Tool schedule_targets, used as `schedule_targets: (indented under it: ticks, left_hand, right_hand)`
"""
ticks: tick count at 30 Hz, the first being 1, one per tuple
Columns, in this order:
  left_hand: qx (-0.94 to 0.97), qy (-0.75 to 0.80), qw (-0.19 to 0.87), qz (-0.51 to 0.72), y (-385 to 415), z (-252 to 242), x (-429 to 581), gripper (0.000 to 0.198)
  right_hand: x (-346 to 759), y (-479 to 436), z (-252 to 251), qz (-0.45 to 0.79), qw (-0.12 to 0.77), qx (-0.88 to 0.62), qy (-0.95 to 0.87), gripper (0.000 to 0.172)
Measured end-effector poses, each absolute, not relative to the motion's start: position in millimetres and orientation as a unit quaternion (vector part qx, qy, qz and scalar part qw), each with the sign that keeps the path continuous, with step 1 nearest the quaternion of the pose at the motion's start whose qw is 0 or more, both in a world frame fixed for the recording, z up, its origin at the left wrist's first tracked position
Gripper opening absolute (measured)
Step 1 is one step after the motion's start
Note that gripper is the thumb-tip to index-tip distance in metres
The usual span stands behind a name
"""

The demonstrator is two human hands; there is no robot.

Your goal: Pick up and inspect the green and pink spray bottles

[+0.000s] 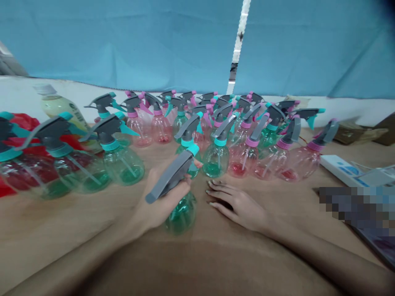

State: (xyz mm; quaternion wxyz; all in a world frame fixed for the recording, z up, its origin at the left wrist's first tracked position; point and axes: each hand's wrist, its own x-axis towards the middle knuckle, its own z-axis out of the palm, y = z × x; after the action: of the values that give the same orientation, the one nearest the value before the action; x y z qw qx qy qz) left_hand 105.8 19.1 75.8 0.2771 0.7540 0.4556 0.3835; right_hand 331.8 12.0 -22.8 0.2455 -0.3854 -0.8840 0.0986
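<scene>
My left hand point(160, 197) is wrapped round the neck of a green spray bottle point(182, 213) with a grey trigger head and teal nozzle, holding it tilted over the brown table point(61, 230). My right hand point(237, 201) lies flat on the table just right of that bottle, fingers stretched out toward the rows of bottles, holding nothing. Several more spray bottles point(216, 135), green and pink with grey triggers, stand in rows right behind both hands.
Larger green bottles point(120, 156) stand at the left beside red bags point(21, 123) and a pale capped drink bottle point(58, 105). A white box point(342, 168) and papers lie at the right. A blue curtain point(123, 41) hangs behind the table.
</scene>
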Motion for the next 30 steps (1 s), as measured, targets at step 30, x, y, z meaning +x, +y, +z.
schedule_targets:
  ticks: [30]
  left_hand:
    - [0.755,0.480,0.238,0.378,15.3,75.3,111.0,0.023]
  right_hand:
    - [331.8,12.3,-22.6,0.092,0.235,-0.387,-0.887,0.034]
